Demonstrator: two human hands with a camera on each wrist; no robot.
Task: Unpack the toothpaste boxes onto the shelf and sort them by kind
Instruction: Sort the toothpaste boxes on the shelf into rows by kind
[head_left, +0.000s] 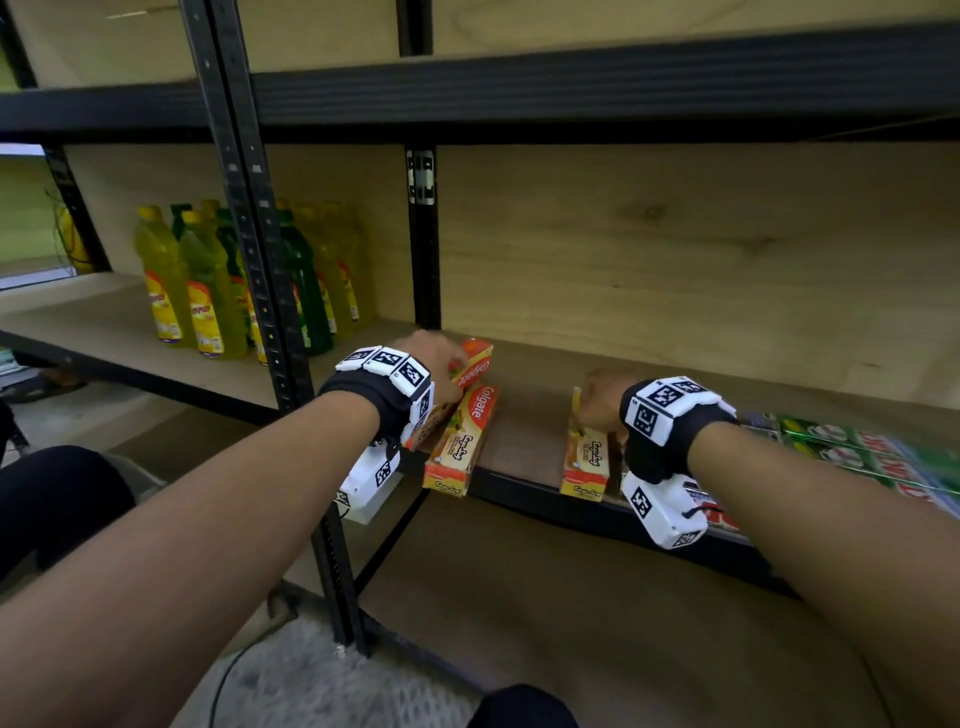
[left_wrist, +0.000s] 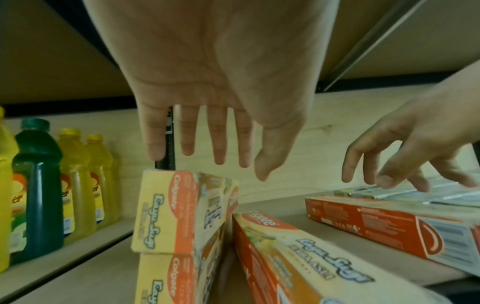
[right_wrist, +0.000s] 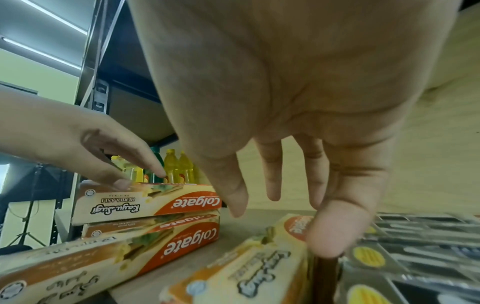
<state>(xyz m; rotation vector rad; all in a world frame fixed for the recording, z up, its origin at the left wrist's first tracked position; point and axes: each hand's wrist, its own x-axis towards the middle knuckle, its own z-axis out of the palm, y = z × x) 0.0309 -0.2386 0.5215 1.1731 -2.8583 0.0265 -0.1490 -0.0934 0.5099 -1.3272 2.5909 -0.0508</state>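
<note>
Yellow-and-orange Colgate boxes lie on the wooden shelf (head_left: 530, 415). Two of them form a stack (left_wrist: 168, 214) at the left, with a third box (head_left: 460, 441) lying beside it. My left hand (head_left: 441, 358) is over the stack with straight fingers, and in the right wrist view its fingertips (right_wrist: 122, 183) touch the top box (right_wrist: 145, 203). Further right, one more yellow-and-orange box (head_left: 587, 457) stands on its long edge. My right hand (head_left: 597, 405) hangs over it with loose, spread fingers (right_wrist: 270, 185), holding nothing. The left wrist view shows these fingers (left_wrist: 384, 181) just above that box (left_wrist: 376, 224).
Green toothpaste boxes (head_left: 852, 447) lie in a row to the right of my right wrist. Yellow and green bottles (head_left: 208, 291) stand on the shelf to the left, behind a black upright post (head_left: 260, 260). Another shelf board runs close overhead.
</note>
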